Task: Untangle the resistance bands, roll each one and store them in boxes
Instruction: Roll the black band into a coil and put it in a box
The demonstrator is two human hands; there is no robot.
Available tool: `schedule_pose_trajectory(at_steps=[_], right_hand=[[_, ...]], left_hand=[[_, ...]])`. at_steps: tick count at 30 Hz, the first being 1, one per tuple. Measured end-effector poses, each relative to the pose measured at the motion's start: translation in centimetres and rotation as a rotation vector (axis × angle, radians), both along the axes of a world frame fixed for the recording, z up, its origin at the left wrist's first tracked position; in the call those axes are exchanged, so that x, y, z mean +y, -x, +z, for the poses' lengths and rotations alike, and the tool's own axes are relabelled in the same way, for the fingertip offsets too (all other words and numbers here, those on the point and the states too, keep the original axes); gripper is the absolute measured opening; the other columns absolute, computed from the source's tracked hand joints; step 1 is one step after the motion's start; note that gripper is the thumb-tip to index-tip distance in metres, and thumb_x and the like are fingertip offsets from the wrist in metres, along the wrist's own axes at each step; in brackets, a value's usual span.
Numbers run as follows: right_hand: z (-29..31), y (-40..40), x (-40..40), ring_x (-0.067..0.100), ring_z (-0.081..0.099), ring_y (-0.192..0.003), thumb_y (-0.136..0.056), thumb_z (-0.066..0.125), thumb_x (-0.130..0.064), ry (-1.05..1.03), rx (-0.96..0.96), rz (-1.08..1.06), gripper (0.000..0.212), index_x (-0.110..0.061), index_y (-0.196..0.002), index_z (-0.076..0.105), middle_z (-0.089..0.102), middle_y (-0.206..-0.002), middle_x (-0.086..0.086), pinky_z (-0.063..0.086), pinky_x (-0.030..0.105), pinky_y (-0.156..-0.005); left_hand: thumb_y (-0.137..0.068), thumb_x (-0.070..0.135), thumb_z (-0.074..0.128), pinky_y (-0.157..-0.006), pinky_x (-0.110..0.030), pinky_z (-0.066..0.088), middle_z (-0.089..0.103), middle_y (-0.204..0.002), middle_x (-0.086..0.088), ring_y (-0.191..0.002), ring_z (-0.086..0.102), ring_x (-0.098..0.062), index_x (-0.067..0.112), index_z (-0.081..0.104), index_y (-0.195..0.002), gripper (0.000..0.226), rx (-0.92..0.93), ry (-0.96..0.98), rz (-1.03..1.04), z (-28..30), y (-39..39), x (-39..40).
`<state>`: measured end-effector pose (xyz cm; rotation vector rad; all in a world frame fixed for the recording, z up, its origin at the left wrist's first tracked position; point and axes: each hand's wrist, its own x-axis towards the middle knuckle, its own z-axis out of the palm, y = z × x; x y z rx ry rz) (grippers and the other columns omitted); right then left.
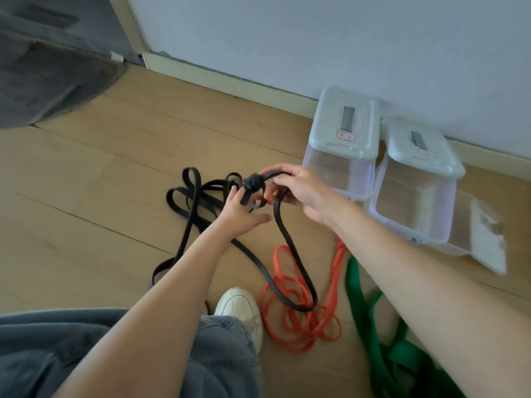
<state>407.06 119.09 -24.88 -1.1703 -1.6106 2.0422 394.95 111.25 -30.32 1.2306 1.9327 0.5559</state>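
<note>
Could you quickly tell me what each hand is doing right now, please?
Left hand: pinches the black band below its knot.
Right hand: grips the same band beside the knot.

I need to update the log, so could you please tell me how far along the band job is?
Early stage. Nothing looks rolled or stored: both lidded boxes by the wall look empty. In hand: the right hand and left hand work at the knot in the black band. Left: the orange band and green band lie loose on the floor.
</note>
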Motion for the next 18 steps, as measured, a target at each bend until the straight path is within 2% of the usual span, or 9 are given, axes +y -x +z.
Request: schedule_pose_trajectory(at_steps=[2,4,7,8,10,12,14,16,18], right_hand=[[3.0,-1.4,0.3,0.013,0.066,-0.066,-0.097,0.034,-0.001,0.090,0.169,-0.145,0.032,-0.016,-0.092,0.062,0.071,-0.067,0.004,0.050,0.023,-0.065],[5.9,-3.5,0.4,0.016,0.068,-0.077,-0.096,0.034,0.000,0.127,0.304,-0.275,0.032,-0.014,-0.098,0.062,0.074,-0.081,0.008,0.050,0.025,-0.066],[9.5,-7.7,0.1,0.014,0.061,-0.065,-0.094,0.035,0.002,0.079,0.298,-0.308,0.033,-0.014,-0.109,0.060,0.073,-0.088,0.009,0.049,0.026,-0.062],[10.4,-9.1,-0.3,0.012,0.058,-0.059,-0.094,0.037,0.002,0.052,0.260,-0.265,0.033,-0.015,-0.111,0.060,0.071,-0.086,0.006,0.050,0.026,-0.061],[11.9,-11.8,-1.1,0.008,0.059,-0.060,-0.092,0.046,-0.001,-0.008,0.165,-0.139,0.031,-0.017,-0.116,0.058,0.068,-0.081,0.002,0.049,0.025,-0.062],[13.0,-13.8,-1.9,0.009,0.063,-0.069,-0.087,0.060,-0.010,-0.073,0.074,-0.100,0.030,-0.017,-0.116,0.057,0.067,-0.077,-0.001,0.048,0.022,-0.062],[14.2,-15.3,-2.7,0.011,0.061,-0.065,-0.079,0.071,-0.021,-0.136,-0.017,-0.148,0.034,-0.015,-0.109,0.057,0.065,-0.067,-0.002,0.047,0.022,-0.063],[15.0,-16.4,-3.4,0.014,0.056,-0.058,-0.069,0.076,-0.034,-0.180,-0.120,-0.162,0.043,-0.013,-0.100,0.055,0.062,-0.060,0.000,0.042,0.024,-0.058],[15.1,-17.4,-4.2,0.014,0.055,-0.051,-0.075,0.073,-0.036,-0.239,-0.216,-0.180,0.036,-0.013,-0.096,0.054,0.062,-0.055,0.002,0.035,0.018,-0.045]], left_hand=[[-0.086,0.018,0.062,-0.092,-0.028,0.042,0.062,-0.116,-0.006,-0.107,0.052,-0.015,0.014,0.062,-0.104,0.018,-0.231,-0.031,0.084,3.0,-0.9,0.1],[-0.089,0.017,0.059,-0.078,-0.018,0.042,0.069,-0.108,-0.010,-0.098,0.061,-0.014,0.013,0.061,-0.097,0.010,-0.350,-0.009,0.052,6.0,-2.0,0.1],[-0.095,0.018,0.049,-0.079,-0.019,0.050,0.070,-0.086,-0.008,-0.079,0.067,-0.015,0.013,0.058,-0.088,0.012,-0.480,-0.062,-0.072,10.8,-4.2,0.2],[-0.097,0.021,0.045,-0.076,-0.021,0.051,0.066,-0.077,-0.003,-0.068,0.064,-0.012,0.014,0.057,-0.083,0.019,-0.473,-0.089,-0.130,12.4,-5.0,0.2],[-0.099,0.023,0.040,-0.066,-0.019,0.045,0.056,-0.068,0.004,-0.060,0.053,-0.008,0.021,0.056,-0.078,0.026,-0.269,-0.159,-0.309,15.4,-6.7,0.5],[-0.098,0.024,0.041,-0.061,-0.013,0.037,0.054,-0.075,0.007,-0.069,0.050,-0.009,0.027,0.062,-0.090,0.022,-0.006,-0.230,-0.515,17.5,-8.2,0.8],[-0.097,0.022,0.044,-0.060,-0.009,0.037,0.059,-0.087,0.006,-0.076,0.052,-0.009,0.026,0.059,-0.115,0.024,0.142,-0.270,-0.622,19.0,-9.6,0.7],[-0.095,0.016,0.046,-0.062,-0.009,0.042,0.065,-0.098,0.002,-0.079,0.059,-0.010,0.025,0.053,-0.124,0.031,0.152,-0.310,-0.618,19.6,-10.6,0.7],[-0.091,0.008,0.050,-0.065,-0.001,0.041,0.064,-0.114,0.001,-0.087,0.062,-0.012,0.019,0.053,-0.126,0.037,0.080,-0.327,-0.587,19.9,-11.7,0.8]])
